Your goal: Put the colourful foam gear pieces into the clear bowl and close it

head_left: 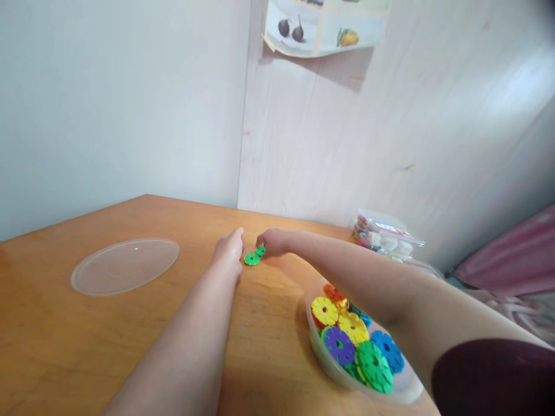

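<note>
Two small green notched discs are near the middle of the table. One green disc (251, 259) lies flat on the wood. The other green disc (261, 251) is tilted up at its right edge, pinched in the fingers of my right hand (275, 242). Whether the two discs are joined or only touching, I cannot tell. My left hand (229, 252) rests on the table just left of the flat disc, thumb and forefinger apart, with nothing visible between them. Its other fingers are hidden from this side.
A clear tub (318, 349) of red, yellow, purple, green and blue notched discs stands front right, under my right forearm. Its round lid (125, 267) lies at left. Clear plastic boxes (385, 236) stand at the back right. Walls border the wooden table (264, 341) behind.
</note>
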`<state>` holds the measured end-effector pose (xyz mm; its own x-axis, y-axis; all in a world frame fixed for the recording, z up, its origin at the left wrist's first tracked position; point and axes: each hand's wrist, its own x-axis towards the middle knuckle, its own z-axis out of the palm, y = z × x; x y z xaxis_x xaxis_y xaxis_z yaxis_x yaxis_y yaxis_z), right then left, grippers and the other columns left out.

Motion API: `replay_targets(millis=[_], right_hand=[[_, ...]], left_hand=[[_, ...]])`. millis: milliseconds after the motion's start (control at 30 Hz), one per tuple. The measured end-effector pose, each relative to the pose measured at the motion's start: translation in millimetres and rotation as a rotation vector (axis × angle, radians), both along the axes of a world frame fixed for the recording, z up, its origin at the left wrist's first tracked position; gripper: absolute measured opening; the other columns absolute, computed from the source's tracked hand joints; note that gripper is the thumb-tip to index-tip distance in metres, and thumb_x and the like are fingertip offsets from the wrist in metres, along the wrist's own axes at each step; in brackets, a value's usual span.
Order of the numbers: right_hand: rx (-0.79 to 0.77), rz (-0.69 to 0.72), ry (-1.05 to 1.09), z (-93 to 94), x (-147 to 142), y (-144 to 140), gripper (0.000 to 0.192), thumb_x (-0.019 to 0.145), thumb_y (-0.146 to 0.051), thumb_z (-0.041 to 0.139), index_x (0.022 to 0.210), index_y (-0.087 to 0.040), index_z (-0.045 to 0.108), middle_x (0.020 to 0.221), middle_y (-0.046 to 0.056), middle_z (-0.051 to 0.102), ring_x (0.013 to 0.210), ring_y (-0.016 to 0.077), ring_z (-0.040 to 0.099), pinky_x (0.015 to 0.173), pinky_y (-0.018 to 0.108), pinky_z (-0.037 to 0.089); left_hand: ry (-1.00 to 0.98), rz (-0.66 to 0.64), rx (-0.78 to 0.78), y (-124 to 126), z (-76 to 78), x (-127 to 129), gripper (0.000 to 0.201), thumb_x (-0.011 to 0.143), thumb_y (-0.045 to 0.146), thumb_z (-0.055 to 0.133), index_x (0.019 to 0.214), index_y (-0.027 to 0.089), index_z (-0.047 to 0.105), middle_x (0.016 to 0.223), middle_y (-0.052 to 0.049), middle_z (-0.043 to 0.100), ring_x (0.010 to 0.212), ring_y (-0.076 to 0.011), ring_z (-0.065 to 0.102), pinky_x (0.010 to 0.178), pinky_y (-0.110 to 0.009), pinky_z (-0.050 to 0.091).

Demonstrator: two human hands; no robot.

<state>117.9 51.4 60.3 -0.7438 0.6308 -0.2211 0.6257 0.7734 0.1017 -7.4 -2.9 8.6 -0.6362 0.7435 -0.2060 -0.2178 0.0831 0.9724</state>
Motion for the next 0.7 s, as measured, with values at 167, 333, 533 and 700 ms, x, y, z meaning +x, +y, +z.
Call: replay_targets(millis=[167, 333, 533, 700], right_hand=[[0.003, -0.019, 0.057, 10.2, 14, -8, 0.053, 0.071, -0.044, 0.076, 0.116, -0.018, 0.068, 0.115, 0.011, 0.07, 0.102, 0.025, 0.065, 0.075, 0.028, 0.046], [-0.016, -0.021, 0.2, 34.3, 55, -37, 0.05, 0.071, -0.043, 0.074, 0.112, -0.015, 0.065, 0.108, 0.01, 0.07, 0.09, 0.0213, 0.063, 0.066, 0.027, 0.043], [-0.137, -0.052, 0.349, 67.8, 133, -102, 0.042, 0.075, -0.041, 0.072, 0.108, -0.017, 0.063, 0.101, 0.006, 0.068, 0.085, 0.0168, 0.061, 0.067, 0.026, 0.045], [-0.155, -0.135, 0.338, 82.9, 187, -155, 0.033, 0.076, -0.04, 0.072, 0.102, -0.021, 0.065, 0.096, 0.003, 0.068, 0.082, 0.0161, 0.061, 0.064, 0.026, 0.045]], left_hand=[[0.024, 0.003, 0.0, 2, 0.2, 1, 0.024, 0.069, 0.041, 0.064, 0.072, 0.018, 0.059, 0.072, -0.006, 0.063, 0.064, -0.0188, 0.06, 0.055, -0.029, 0.043], [0.039, -0.004, -0.002, 1, 4.3, 4, 0.022, 0.067, 0.039, 0.065, 0.075, 0.018, 0.062, 0.078, -0.005, 0.064, 0.061, -0.0168, 0.058, 0.055, -0.029, 0.043], [0.073, 0.007, -0.022, -1, 6.8, 7, 0.022, 0.066, 0.037, 0.066, 0.074, 0.017, 0.061, 0.074, -0.002, 0.062, 0.058, -0.0138, 0.054, 0.054, -0.027, 0.04], [0.048, 0.0, 0.009, -1, 6.9, 7, 0.02, 0.065, 0.033, 0.065, 0.074, 0.017, 0.059, 0.074, -0.001, 0.06, 0.061, -0.0128, 0.055, 0.054, -0.024, 0.04]])
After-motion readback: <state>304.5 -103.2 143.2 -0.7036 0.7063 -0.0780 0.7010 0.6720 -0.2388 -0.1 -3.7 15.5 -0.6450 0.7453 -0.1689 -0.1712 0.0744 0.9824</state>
